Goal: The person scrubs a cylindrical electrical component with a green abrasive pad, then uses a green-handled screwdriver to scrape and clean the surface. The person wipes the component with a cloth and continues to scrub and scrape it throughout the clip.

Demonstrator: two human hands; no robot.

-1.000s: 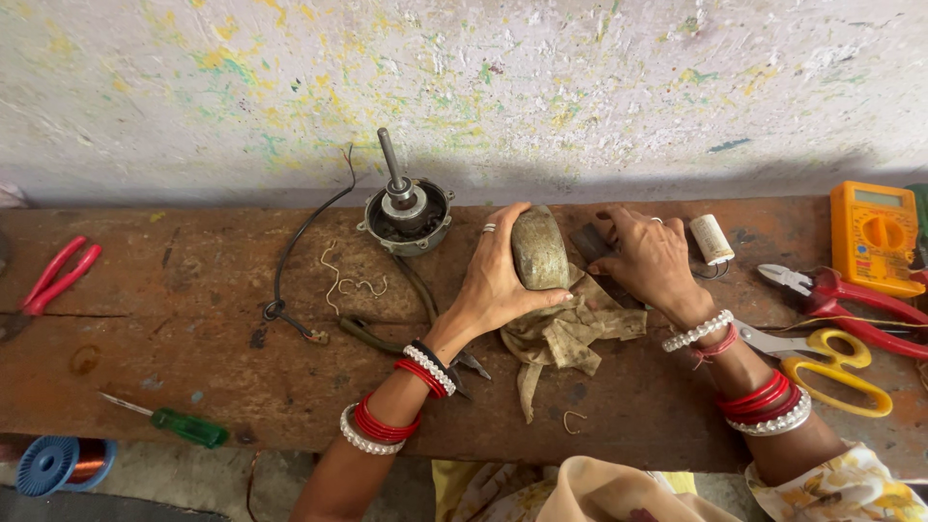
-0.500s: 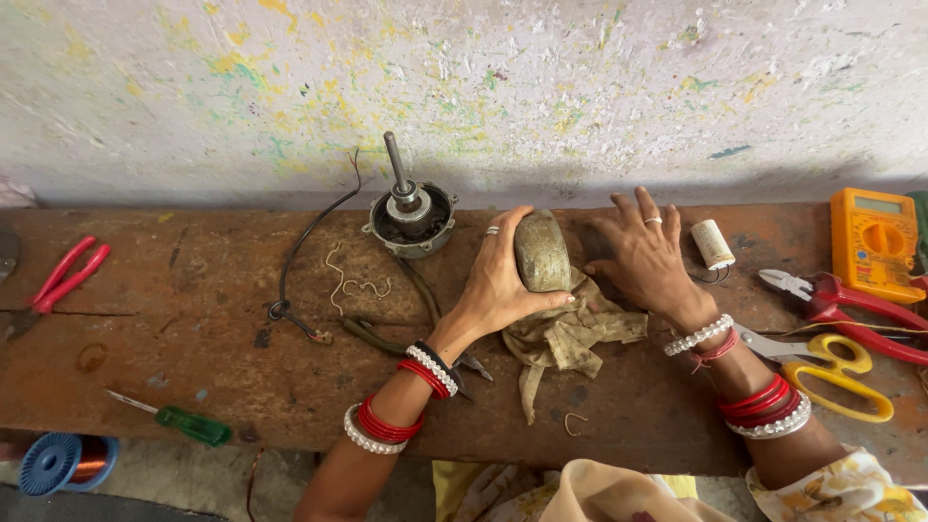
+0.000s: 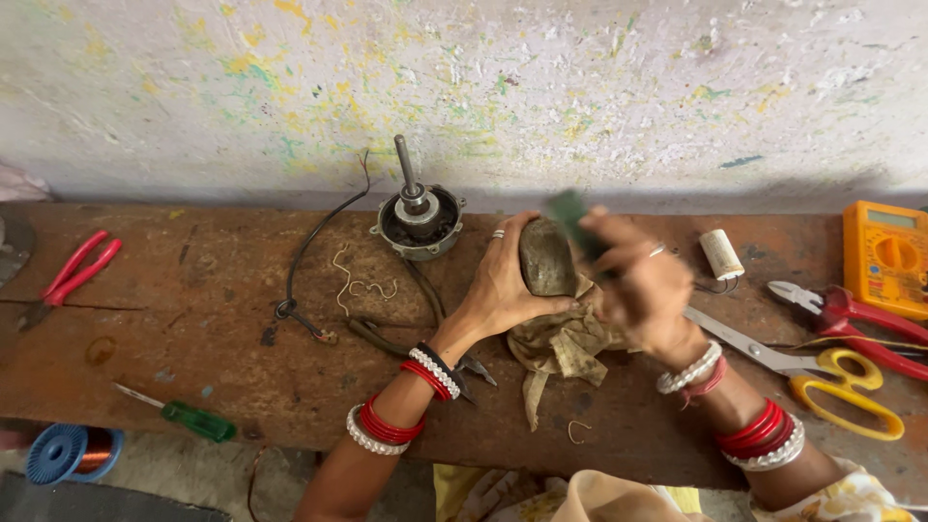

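My left hand grips a rounded, dull grey metal cover and holds it upright just above a crumpled tan rag on the wooden bench. Blurred with motion, my right hand is closed on a small dark green piece held right beside the cover's upper right edge. Behind the cover, to the left, stands a small motor with its shaft pointing up.
A white cylinder, an orange multimeter, red pliers and yellow-handled scissors lie to the right. A black wire, red cutters, a green screwdriver and a blue wire spool are to the left.
My right hand left the bench beside the cover, now grips a green piece and has moved it up against the cover. The left hand still holds the cover.
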